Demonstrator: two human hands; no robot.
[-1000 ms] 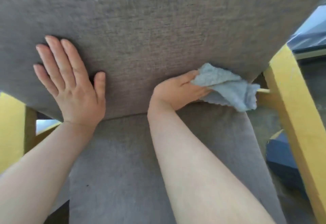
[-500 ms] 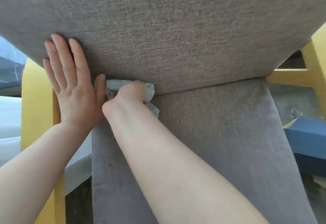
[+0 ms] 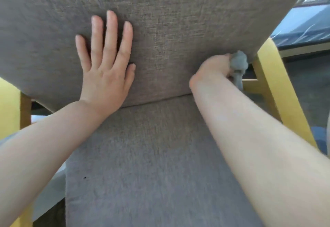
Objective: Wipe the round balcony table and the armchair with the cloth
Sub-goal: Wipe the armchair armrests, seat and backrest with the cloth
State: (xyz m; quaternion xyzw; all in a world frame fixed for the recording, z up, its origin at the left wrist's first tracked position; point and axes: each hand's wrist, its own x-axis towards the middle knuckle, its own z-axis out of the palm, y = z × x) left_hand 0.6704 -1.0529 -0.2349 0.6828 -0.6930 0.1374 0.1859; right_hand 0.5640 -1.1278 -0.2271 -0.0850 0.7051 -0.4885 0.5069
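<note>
The armchair fills the view: a grey-brown fabric back cushion (image 3: pixel 178 21) above a matching seat cushion (image 3: pixel 151 164), on a yellow wooden frame (image 3: pixel 275 87). My left hand (image 3: pixel 105 69) presses flat on the back cushion, fingers straight and spread. My right hand (image 3: pixel 212 69) grips the bunched grey-blue cloth (image 3: pixel 238 64) at the lower right corner of the back cushion, close to the frame. Most of the cloth is hidden in my fist. The round table is out of view.
A yellow armrest (image 3: pixel 9 109) rises at the left edge. Behind the chair on the right lie a blue surface (image 3: pixel 303 23) and a dark floor (image 3: pixel 307 87). A thin wooden crossbar (image 3: pixel 250 80) joins the frame by the cloth.
My right hand swept the cloth along the cushion crease, from the left beside my left hand to the right corner. My left hand stayed flat on the back cushion.
</note>
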